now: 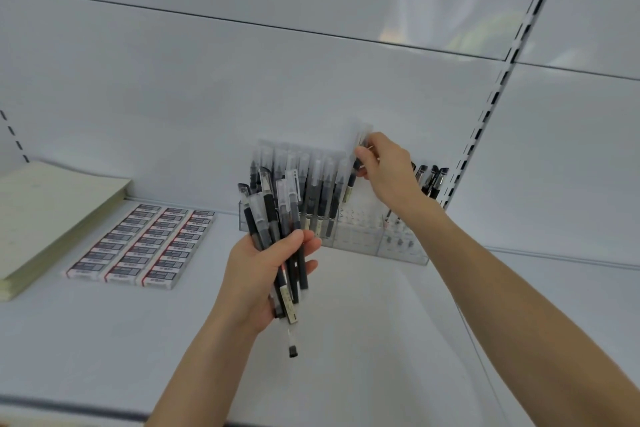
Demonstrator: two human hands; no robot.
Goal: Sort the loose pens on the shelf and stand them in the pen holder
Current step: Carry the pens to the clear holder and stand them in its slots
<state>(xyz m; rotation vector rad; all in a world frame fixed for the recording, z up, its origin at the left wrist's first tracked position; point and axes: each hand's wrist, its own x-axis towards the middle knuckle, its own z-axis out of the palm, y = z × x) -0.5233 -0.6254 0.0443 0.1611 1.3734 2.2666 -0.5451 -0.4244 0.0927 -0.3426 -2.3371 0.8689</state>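
Many loose pens (273,218) bunched caps-up in left hand (259,274), fingers curled round them, right hand (384,170) pinching 1 pen (350,189) near its cap, upright over clear pen holder (360,236) at back of shelf (346,340), standing pens (318,194) filling holder's left part, eraser boxes (145,243) well to the left.

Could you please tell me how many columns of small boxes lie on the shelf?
3, side by side between the paper stack and the pen holder: left column, middle column, right column. None looks hidden.
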